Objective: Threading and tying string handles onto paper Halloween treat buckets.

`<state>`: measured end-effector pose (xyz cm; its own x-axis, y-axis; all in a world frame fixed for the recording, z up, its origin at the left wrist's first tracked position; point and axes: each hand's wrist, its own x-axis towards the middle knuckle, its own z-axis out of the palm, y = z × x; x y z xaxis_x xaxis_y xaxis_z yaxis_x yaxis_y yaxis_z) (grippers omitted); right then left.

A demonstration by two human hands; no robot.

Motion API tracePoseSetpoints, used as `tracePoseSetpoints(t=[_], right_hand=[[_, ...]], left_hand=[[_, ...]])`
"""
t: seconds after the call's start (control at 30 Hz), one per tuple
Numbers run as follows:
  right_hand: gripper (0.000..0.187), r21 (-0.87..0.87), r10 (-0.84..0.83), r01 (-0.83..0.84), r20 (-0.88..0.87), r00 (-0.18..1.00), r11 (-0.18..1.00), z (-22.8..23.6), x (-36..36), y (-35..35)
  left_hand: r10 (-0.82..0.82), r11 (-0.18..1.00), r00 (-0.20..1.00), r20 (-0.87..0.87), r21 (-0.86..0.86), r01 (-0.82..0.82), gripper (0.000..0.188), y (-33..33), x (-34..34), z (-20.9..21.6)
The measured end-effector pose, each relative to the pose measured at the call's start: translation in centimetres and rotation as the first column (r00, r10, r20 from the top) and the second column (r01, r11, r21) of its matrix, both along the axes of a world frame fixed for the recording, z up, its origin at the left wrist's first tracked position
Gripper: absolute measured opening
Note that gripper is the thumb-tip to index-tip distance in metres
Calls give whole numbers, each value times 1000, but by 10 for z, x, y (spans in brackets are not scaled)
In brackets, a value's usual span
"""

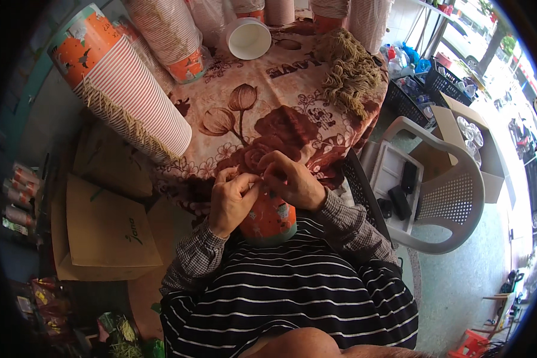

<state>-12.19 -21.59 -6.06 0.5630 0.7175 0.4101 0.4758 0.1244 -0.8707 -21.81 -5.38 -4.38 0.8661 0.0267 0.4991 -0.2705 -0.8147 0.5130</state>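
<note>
An orange printed paper cup [267,219] sits in my lap against the table edge, its upper part covered by my hands. My left hand [235,200] is closed in a pinch above the cup's near-left side. Close beside it, my right hand [293,184] has its fingers bent and pinched, almost meeting the left fingertips. Whatever lies between the fingertips is too small to make out. A tall stack of similar cups [140,95] leans at the left of the table, with tan cords along its side. A heap of tan cords [352,74] lies at the table's far right.
A flowered tablecloth [221,152] covers the table. More stacked cups [167,36] in plastic wrap and a white-lined tub [249,39] stand at the back. On the left is a cardboard box [110,224]; on the right, a plastic chair [453,200] holding a tray.
</note>
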Motion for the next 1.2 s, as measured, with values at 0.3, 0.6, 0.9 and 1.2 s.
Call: tracePoseSetpoints(t=[0.3,0.6,0.9,1.2], right_hand=[[31,70,117,-106,-163,980,992,-1,3,0],[13,496,227,154,-623,748,854,-2,12,5],[15,453,150,196,-621,769,870,-19,36,-19],[23,-183,264,-248,68,962,951,29,21,-34]], left_hand=[[12,998,992,122,56,-19,11,-4,3,8],[-80,950,997,-10,-304,73,6,4,0,4],[-165,864,979,-118,-495,86,8,-6,-18,9],[-96,982,989,114,-152,113,8,-26,-18,17]])
